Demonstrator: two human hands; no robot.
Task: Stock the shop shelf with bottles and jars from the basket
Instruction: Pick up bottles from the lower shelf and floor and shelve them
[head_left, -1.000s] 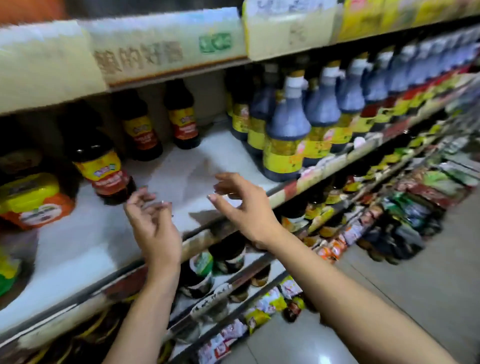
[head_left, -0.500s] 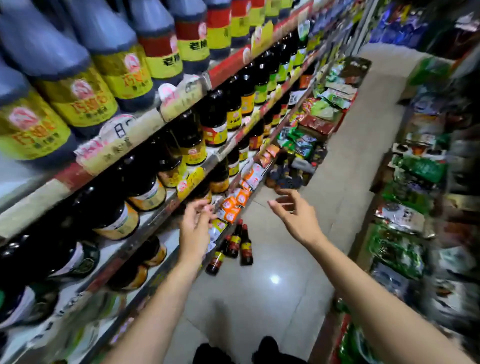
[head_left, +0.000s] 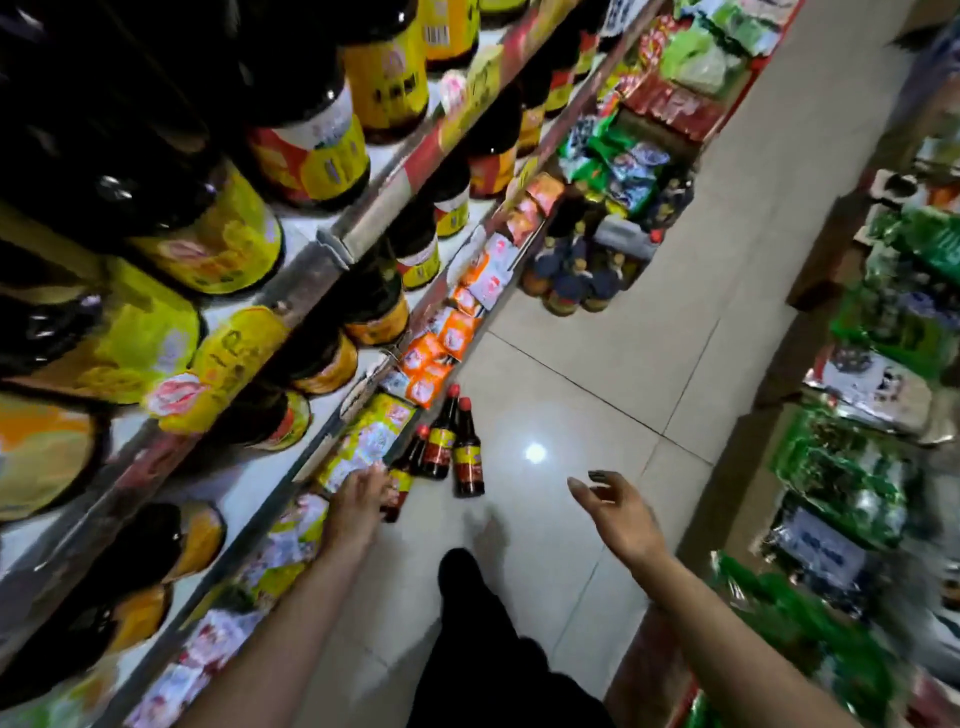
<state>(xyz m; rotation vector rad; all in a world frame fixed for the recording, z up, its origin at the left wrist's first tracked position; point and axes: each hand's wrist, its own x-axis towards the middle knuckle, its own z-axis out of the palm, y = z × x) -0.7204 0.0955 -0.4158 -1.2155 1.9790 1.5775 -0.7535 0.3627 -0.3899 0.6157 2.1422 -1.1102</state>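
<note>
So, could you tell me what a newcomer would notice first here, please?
Three red-capped bottles stand on the pale floor by the bottom shelf, with the left hand reaching down beside them. Big dark bottles with yellow labels crowd the shelves at left, while the right hand hangs open and empty.

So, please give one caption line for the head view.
Left hand reaches down to three red-capped dark bottles standing on the floor by the shelf; right hand open.
</note>
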